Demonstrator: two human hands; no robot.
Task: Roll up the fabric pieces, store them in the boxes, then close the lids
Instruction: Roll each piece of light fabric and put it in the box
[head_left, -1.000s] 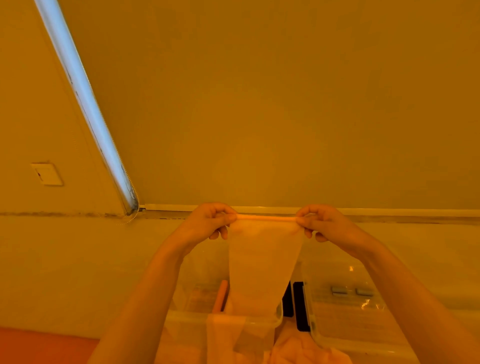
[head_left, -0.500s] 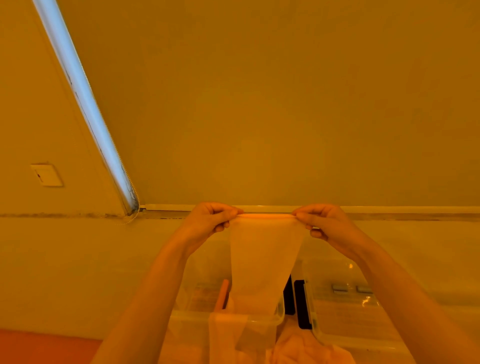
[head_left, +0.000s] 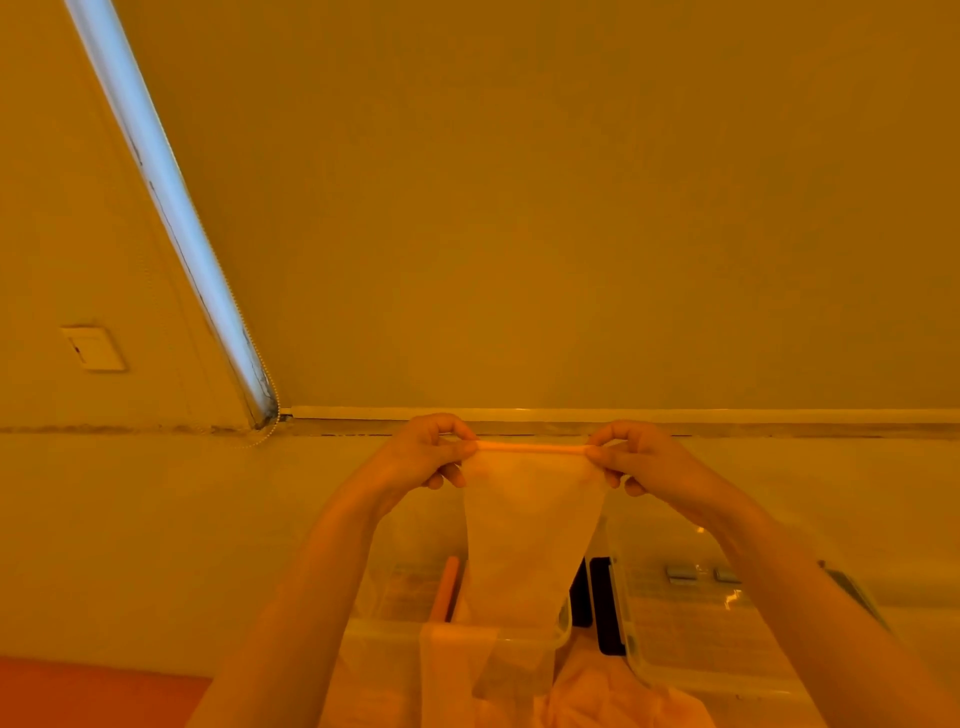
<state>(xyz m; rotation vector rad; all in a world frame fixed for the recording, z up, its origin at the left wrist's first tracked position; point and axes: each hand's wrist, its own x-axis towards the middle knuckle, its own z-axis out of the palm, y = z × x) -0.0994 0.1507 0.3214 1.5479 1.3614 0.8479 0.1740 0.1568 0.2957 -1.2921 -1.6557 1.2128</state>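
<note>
the hanging fabric strip (head_left: 530, 540) hides part of the left clear box (head_left: 384, 631); the right clear box (head_left: 691, 623) and loose fabric pile (head_left: 613, 699) run off the bottom edge.

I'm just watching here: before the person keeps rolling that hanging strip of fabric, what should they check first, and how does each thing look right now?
1. Left hand pinches its end of the rolled edge: ok.
2. Right hand pinches the other end: ok.
3. Rolled edge level and straight between the hands: ok.
4. Fabric strip hangs flat, without twists: ok down to the box; its lower end cannot tell.
5. Open clear box below, ready to take the roll: ok, one orange roll already lies inside.
6. Lids within reach: cannot tell.
</note>
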